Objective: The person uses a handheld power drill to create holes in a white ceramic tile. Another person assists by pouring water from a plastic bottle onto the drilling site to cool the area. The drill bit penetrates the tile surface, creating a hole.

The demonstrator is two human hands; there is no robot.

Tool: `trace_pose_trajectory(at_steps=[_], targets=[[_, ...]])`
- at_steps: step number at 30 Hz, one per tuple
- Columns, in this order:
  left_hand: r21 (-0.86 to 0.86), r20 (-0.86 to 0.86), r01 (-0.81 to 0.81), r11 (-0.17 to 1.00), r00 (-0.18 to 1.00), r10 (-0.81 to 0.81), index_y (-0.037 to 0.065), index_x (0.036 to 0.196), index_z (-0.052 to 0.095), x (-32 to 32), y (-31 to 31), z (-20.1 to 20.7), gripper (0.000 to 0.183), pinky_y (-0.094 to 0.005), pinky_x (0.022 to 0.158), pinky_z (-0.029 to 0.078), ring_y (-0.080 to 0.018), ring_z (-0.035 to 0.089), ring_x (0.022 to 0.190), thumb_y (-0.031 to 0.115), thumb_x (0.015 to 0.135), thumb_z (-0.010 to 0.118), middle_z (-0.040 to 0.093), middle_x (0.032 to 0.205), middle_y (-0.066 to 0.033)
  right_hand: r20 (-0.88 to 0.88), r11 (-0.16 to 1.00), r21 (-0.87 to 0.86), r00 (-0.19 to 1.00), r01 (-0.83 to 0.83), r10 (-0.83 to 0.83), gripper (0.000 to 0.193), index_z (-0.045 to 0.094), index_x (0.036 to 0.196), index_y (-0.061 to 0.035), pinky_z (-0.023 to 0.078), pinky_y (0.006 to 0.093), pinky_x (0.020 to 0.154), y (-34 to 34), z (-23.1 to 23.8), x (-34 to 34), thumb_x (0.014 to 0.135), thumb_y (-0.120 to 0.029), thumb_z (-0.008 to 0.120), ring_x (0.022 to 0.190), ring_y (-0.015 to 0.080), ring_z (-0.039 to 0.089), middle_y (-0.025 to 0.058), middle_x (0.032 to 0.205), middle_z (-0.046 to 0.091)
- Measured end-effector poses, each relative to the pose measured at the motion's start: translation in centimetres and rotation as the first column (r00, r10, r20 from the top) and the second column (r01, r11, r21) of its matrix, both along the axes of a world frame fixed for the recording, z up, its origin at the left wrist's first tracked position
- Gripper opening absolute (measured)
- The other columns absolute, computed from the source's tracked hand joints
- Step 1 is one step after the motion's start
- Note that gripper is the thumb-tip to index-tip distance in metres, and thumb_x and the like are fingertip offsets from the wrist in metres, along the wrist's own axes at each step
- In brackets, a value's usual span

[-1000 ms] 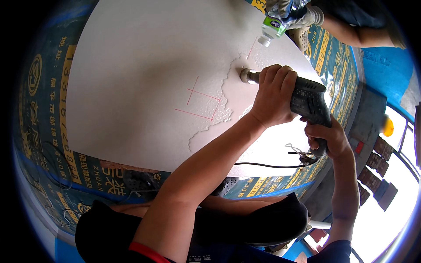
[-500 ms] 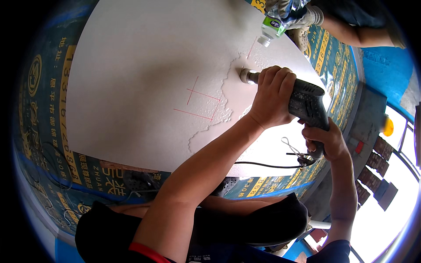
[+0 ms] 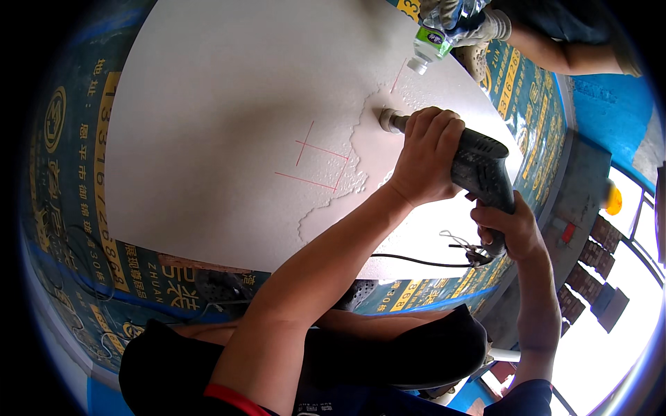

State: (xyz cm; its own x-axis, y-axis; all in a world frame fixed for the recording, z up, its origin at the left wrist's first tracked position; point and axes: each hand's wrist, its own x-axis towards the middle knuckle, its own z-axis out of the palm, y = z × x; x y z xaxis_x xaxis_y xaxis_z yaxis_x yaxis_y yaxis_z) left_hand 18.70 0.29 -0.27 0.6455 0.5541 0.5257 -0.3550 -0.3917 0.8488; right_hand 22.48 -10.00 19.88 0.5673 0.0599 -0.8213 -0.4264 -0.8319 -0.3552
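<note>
Our left hand (image 3: 427,152), right hand (image 3: 515,225): fingers wrapped round drill (image 3: 483,165). Bit (image 3: 389,120) meets wet slab (image 3: 208,104); cut underway, we judge, depth hidden. Red lines (image 3: 322,149) at bit's 8 o'clock uncut.

The person's left hand (image 3: 428,156) wraps the front of a dark, dusty drill (image 3: 482,170) toward 2 o'clock, while the right hand (image 3: 517,225) grips its handle at 3. The drill points to 10 o'clock, its round bit (image 3: 390,120) at the puddle (image 3: 374,142) on a large white slab (image 3: 208,139). Thin red lines (image 3: 322,150) cross the slab near the middle. At 1 o'clock, a co-worker's gloved hand (image 3: 491,26) holds a clear, green-labelled bottle (image 3: 431,43), neck toward 7. A black cord (image 3: 423,261) runs from the handle toward 9 o'clock. Printed green sheeting (image 3: 52,194) shows at 9, black shorts (image 3: 395,357) at 6.
</note>
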Motion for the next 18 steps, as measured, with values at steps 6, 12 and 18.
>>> trace_pose_trajectory(at_steps=[6,12,18], targets=[[-0.047,0.023,0.028,0.999,0.999,-0.027,0.002,0.136,0.046,-0.4,0.0,-0.1,0.085,-0.057,0.109,0.043,-0.0444,0.054,0.123,0.026,0.068,0.091,0.056,0.132,-0.0206,0.021,1.0,0.003,0.999,-0.028,0.028,0.034,0.069,0.112,0.0051,0.045,0.0263,0.051,0.4,0.0,-0.7,0.082,-0.009,0.078,0.052,0.0108,0.057,0.0027,0.071,0.061],[-0.075,0.051,0.01,0.997,0.999,-0.006,0.001,0.133,0.047,-0.6,0.2,-0.1,0.085,-0.0571,0.108,0.041,-0.0423,0.054,0.123,0.02,0.062,0.09,0.056,0.129,-0.0198,0.032,0.998,-0.029,0.998,-0.058,0.059,0.033,0.07,0.112,0.0032,0.044,0.027,0.053,0.7,0.1,-1.3,0.084,-0.014,0.078,0.054,0.0099,0.057,0.0022,0.069,0.061],[-0.089,0.054,0.017,0.996,0.998,-0.012,0.004,0.138,0.043,-0.8,0.3,-0.3,0.088,-0.0565,0.109,0.044,-0.0451,0.055,0.124,0.019,0.065,0.092,0.056,0.132,-0.0196,0.036,0.988,-0.075,0.989,-0.137,0.14,0.031,0.072,0.107,0.0008,0.045,0.0282,0.055,1.4,0.5,-1.5,0.086,-0.022,0.079,0.055,0.0094,0.057,0.0015,0.065,0.061]])
